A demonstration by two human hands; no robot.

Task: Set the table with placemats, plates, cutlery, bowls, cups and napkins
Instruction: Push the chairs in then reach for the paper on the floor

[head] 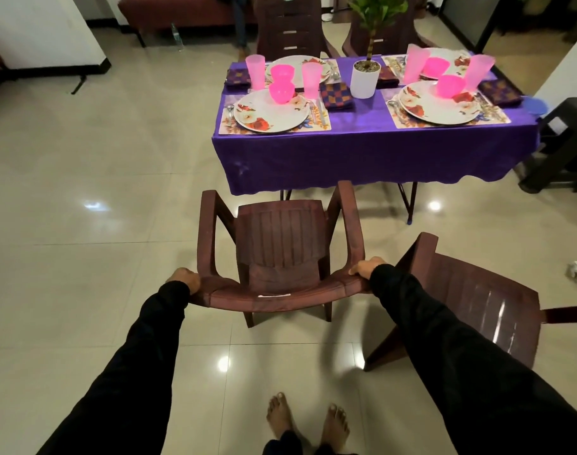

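The fingers of the left hand (183,280) and the right hand (367,267) are concealed where they curl over the top rail of the brown chair (280,254), and both sleeves are cut off by the lower edge. A second chair (477,310) is partly covered by the right sleeve and is cropped at the right edge. The cutlery (316,110) beside the plates is too small to be told apart, and the far plates (295,68) are largely hidden behind pink cups (311,80) and bowls (281,91).
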